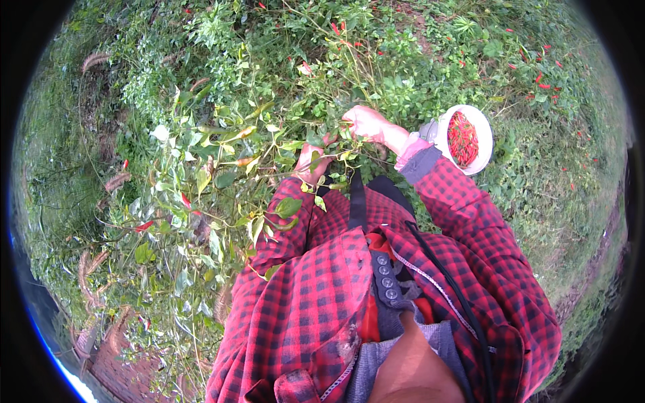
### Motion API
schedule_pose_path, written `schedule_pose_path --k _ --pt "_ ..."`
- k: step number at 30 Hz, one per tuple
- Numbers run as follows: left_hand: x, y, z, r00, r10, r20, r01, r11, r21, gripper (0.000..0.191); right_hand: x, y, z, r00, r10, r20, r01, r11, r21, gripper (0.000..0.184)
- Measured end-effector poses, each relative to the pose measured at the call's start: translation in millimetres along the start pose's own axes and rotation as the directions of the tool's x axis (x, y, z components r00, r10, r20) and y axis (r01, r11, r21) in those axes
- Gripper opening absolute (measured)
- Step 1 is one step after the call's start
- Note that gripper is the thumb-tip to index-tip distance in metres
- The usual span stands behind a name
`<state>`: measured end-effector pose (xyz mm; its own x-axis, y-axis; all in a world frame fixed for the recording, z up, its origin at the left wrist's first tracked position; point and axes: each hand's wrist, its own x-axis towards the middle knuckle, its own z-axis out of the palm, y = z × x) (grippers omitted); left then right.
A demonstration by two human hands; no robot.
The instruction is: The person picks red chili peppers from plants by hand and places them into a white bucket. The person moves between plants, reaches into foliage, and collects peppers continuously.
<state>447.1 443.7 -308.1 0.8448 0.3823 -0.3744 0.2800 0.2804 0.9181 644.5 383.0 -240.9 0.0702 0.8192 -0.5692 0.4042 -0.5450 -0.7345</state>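
Both my hands are close together among the leaves of a chilli plant (284,151), in front of my knees. My right hand (367,124) has its fingers curled in at the stems and foliage. What lies between those fingers is too small to tell. Lower and to the left, my left hand (311,160) reaches up towards the right one, partly covered by leaves. Its fingertips are hidden. Beside my right forearm, a white plastic bucket (485,143) leans at a tilt and holds many red chillies (462,140).
Leafy branches with an orange-green chilli (245,132) and a red chilli (185,200) spread across my left sleeve. More red chillies (541,85) dot the plants at upper right. Dry grass seed heads (117,181) stand at left. A black strap (357,199) hangs before me.
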Motion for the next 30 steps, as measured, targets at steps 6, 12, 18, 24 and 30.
schedule_pose_path --k 6,12,18,24,30 --pt "-3.2 30.7 -1.9 0.931 -0.361 0.050 0.193 0.371 -0.908 0.030 -52.6 47.3 -43.8 0.895 0.336 -0.294 -0.165 0.861 0.481 0.014" --pt "0.7 13.6 3.2 0.938 -0.345 0.039 0.145 0.289 -0.946 0.029 -170.5 116.7 -89.2 0.659 0.672 -0.338 -0.011 0.458 0.889 0.013" --pt "17.5 -62.0 -11.7 0.900 -0.437 0.007 0.169 0.335 -0.927 0.041 -276.6 233.8 -100.0 0.456 0.825 -0.334 0.089 0.331 0.939 0.022" --pt "-2.0 -23.0 6.6 0.937 -0.341 -0.081 0.122 0.534 -0.837 0.042 -301.2 260.2 -93.5 0.304 0.938 -0.166 0.011 0.170 0.985 0.041" --pt "-8.0 15.1 68.0 0.858 -0.480 -0.185 0.018 0.388 -0.921 0.034 -323.3 336.8 -99.5 0.421 0.854 -0.305 0.047 0.316 0.948 0.045"
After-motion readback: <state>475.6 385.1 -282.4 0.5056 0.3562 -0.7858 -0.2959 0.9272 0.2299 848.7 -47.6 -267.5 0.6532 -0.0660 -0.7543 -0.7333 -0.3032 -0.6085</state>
